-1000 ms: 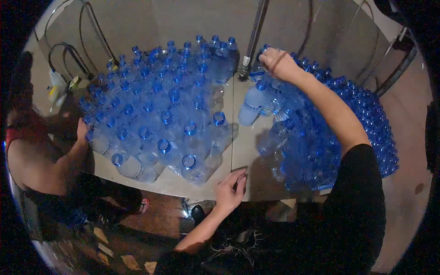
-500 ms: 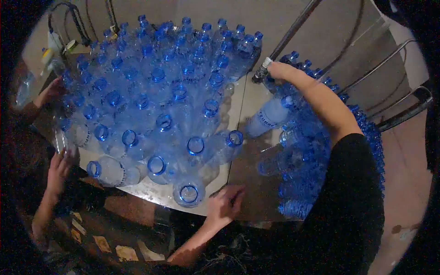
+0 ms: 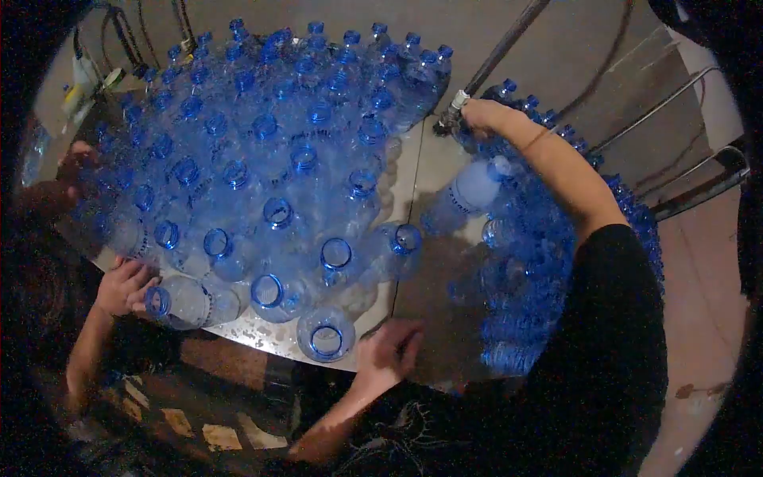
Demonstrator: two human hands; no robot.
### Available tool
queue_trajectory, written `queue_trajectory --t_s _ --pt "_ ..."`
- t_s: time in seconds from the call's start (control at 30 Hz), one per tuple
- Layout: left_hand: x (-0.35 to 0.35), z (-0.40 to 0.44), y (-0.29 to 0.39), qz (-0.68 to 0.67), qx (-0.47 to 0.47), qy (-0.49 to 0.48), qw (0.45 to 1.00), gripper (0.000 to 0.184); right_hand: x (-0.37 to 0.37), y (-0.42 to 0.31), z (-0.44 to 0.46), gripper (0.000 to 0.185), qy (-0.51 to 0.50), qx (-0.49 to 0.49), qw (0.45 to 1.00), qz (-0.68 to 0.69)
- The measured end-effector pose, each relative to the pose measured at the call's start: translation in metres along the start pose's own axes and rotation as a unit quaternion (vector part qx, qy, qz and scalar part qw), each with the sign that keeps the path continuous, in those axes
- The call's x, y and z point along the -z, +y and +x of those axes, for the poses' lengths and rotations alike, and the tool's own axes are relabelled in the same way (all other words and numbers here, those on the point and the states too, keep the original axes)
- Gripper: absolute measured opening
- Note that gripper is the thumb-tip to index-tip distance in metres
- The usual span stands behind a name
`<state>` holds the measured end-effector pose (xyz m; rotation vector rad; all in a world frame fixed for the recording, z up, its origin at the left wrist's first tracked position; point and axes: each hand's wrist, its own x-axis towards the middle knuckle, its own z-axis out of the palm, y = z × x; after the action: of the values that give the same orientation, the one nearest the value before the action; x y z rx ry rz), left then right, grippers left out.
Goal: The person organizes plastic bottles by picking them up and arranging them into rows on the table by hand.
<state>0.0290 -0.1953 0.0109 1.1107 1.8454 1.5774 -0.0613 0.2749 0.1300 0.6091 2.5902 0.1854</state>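
Note:
Many clear bottles with blue necks, such as a bottle (image 3: 326, 334) at the front, stand open on the table (image 3: 270, 332) in a dense group. My left hand (image 3: 385, 350) rests at the table's front edge, right of that bottle, fingers curled and blurred; whether it holds anything is hidden. My right hand (image 3: 482, 118) reaches to the far side, closed beside a pipe's white fitting, over bottles whose bodies it partly covers. What it grips is hidden. Just below it, a tilted bottle (image 3: 465, 195) with a whitish body leans against the right-hand pile (image 3: 524, 270).
At the left, another person's hand (image 3: 125, 286) is near a lying bottle (image 3: 187, 302), and their other hand (image 3: 77, 163) is at the group's left edge. A dark pipe (image 3: 509, 48) slants over the back, with hoses and a black bar (image 3: 699, 196) at the right.
Since a second ago the view has shifted, and both piles sit differently in it. My right hand remains at the far side. The other person's near hand has come to the lying bottle.

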Motion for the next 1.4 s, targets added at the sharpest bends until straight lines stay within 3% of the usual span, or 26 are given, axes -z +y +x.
queue_trajectory --t_s 0.1,0.2,0.37,0.47,0.57,0.67,0.8,0.87,0.93,1.0,1.07,1.13,1.23,1.3,1.4 --pt "0.001 0.002 0.002 0.009 -0.001 0.001 1.0 0.017 0.01 -0.005 -0.014 0.029 0.064 0.115 0.989 0.065" --pt "-0.005 0.0 -0.008 0.02 -0.004 -0.021 1.0 0.017 -0.001 0.005 -0.012 0.028 0.041 0.112 0.986 0.113" --pt "-0.002 0.002 0.001 0.04 0.007 -0.019 0.999 0.016 -0.032 0.041 0.032 0.027 0.0 0.041 0.997 0.067" --pt "0.001 0.0 0.001 0.061 -0.001 -0.019 0.998 0.016 -0.03 0.033 0.026 0.025 -0.016 0.075 0.996 -0.049" --pt "0.001 0.0 -0.001 0.07 -0.02 -0.005 0.997 0.016 -0.04 0.051 0.035 0.025 -0.002 0.036 0.998 0.053" --pt "-0.002 -0.003 -0.007 0.043 -0.005 0.0 0.999 0.016 0.009 0.031 -0.001 0.026 0.045 0.119 0.991 -0.046" --pt "-0.005 -0.005 -0.012 0.046 -0.022 0.012 0.999 0.021 0.079 -0.006 -0.105 0.026 0.067 0.079 0.991 -0.085" --pt "-0.006 -0.007 -0.013 0.05 -0.055 0.029 0.997 0.025 0.104 -0.036 -0.175 0.026 0.032 0.023 0.999 -0.014" --pt "-0.002 -0.007 -0.006 0.036 -0.052 0.036 0.997 0.029 0.114 -0.056 -0.222 0.025 -0.054 0.118 0.992 0.007" --pt "0.001 -0.008 0.01 0.002 -0.011 0.032 0.999 0.035 0.109 -0.123 -0.26 0.03 0.002 0.125 0.992 0.022" --pt "-0.005 -0.01 0.009 0.027 -0.076 0.084 0.993 0.043 0.094 -0.177 -0.274 0.034 0.114 0.097 0.984 0.094" --pt "-0.011 -0.008 0.012 0.049 -0.133 0.139 0.98 0.052 0.061 -0.193 -0.255 0.04 0.287 0.229 0.918 0.149" --pt "-0.017 0.002 0.025 0.08 -0.191 0.211 0.955 0.066 0.039 -0.205 -0.233 0.041 0.307 0.282 0.898 0.143" --pt "-0.015 0.007 0.036 0.111 -0.207 0.248 0.94 0.074 0.036 -0.198 -0.245 0.039 0.288 0.25 0.904 0.194" --pt "-0.012 0.016 0.053 0.136 -0.157 0.273 0.939 0.079 0.031 -0.188 -0.263 0.038 0.252 0.196 0.921 0.222"
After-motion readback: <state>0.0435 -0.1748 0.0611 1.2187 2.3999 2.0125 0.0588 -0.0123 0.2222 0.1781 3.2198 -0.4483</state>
